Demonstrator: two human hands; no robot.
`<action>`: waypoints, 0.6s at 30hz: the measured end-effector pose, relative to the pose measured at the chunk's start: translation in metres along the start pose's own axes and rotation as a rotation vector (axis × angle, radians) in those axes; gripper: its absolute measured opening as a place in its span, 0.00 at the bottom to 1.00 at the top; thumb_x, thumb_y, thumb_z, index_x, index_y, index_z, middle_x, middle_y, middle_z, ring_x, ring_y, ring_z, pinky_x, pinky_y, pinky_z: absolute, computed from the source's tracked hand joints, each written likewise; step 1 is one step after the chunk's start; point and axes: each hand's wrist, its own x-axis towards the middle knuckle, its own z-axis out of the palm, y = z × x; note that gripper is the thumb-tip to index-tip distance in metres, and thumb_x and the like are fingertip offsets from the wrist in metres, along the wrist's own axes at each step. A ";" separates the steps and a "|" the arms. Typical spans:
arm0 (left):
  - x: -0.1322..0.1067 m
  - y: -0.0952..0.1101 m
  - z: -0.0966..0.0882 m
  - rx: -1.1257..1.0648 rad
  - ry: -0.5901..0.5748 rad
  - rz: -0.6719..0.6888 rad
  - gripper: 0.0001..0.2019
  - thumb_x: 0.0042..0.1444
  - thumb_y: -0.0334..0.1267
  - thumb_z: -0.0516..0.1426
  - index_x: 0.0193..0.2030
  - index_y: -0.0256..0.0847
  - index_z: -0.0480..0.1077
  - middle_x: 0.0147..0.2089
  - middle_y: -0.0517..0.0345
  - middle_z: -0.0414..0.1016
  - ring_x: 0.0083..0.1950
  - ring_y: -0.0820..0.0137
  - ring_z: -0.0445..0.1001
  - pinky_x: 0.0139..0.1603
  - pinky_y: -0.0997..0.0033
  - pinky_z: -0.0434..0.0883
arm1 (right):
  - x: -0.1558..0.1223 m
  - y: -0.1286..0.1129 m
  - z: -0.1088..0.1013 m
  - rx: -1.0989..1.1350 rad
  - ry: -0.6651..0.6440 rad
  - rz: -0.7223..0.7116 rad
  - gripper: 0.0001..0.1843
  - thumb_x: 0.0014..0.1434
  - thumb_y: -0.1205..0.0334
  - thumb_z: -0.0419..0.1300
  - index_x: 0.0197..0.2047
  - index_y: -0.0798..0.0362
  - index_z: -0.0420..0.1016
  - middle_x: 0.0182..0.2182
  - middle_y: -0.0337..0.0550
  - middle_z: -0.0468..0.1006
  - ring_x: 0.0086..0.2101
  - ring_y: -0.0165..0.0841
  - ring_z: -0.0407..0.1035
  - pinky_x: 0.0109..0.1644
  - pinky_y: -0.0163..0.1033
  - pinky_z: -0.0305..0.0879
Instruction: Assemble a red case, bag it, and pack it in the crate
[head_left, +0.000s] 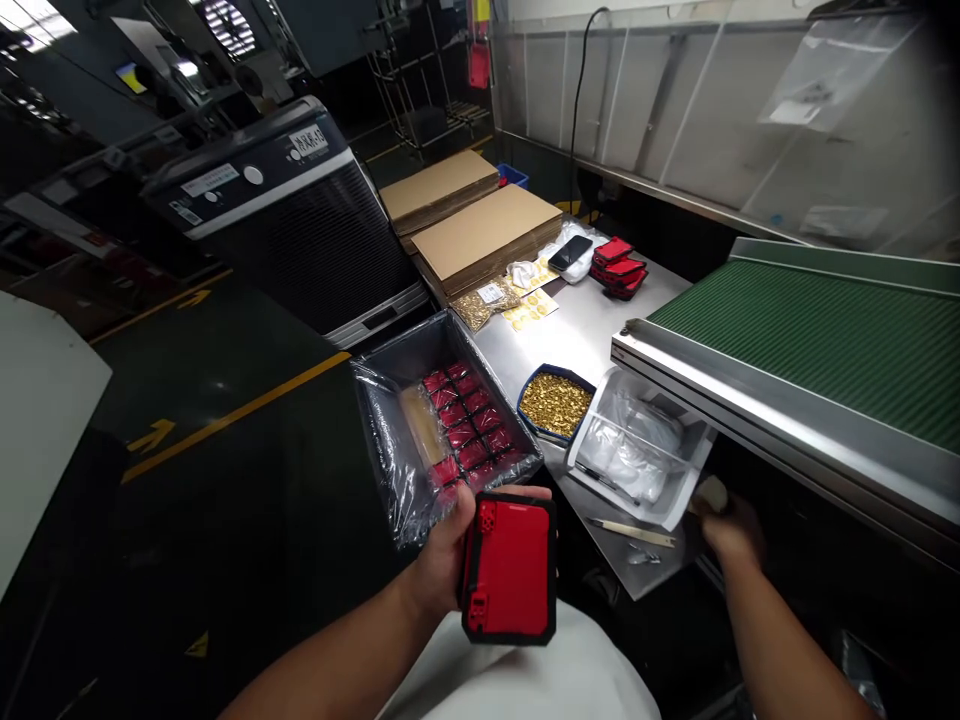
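So the steel table (577, 335) has a lined bin (390, 400) of red cases at its left edge, a blue tray (525, 400) of brass bits beside it, then a white tray (694, 465), a stack of red cases (619, 268), a phone (570, 252), and flat cardboard (484, 235) at the back.

Red phone case (510, 568) with black rim, held flat, back facing up, camera cutout at upper left, low in view, just below the lined grey bin's near edge.
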 end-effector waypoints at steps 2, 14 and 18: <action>-0.003 0.002 -0.001 0.147 0.009 0.040 0.44 0.47 0.70 0.58 0.60 0.33 0.67 0.49 0.38 0.74 0.44 0.51 0.76 0.44 0.53 0.74 | -0.005 -0.005 -0.008 -0.002 -0.001 0.018 0.29 0.55 0.62 0.63 0.58 0.67 0.69 0.54 0.75 0.68 0.55 0.60 0.65 0.52 0.57 0.64; 0.016 0.020 0.005 1.204 -0.151 0.633 0.48 0.33 0.57 0.72 0.63 0.46 0.66 0.55 0.45 0.66 0.56 0.50 0.67 0.60 0.53 0.66 | -0.246 -0.142 -0.106 0.759 -0.703 -0.561 0.31 0.59 0.48 0.65 0.62 0.46 0.65 0.60 0.49 0.68 0.58 0.44 0.64 0.62 0.47 0.63; 0.016 0.021 0.012 1.248 -0.277 0.647 0.45 0.41 0.48 0.71 0.66 0.42 0.62 0.57 0.40 0.66 0.58 0.46 0.66 0.60 0.51 0.67 | -0.284 -0.164 -0.118 0.828 -0.847 -0.584 0.44 0.53 0.53 0.72 0.68 0.41 0.56 0.65 0.45 0.59 0.62 0.45 0.57 0.67 0.48 0.58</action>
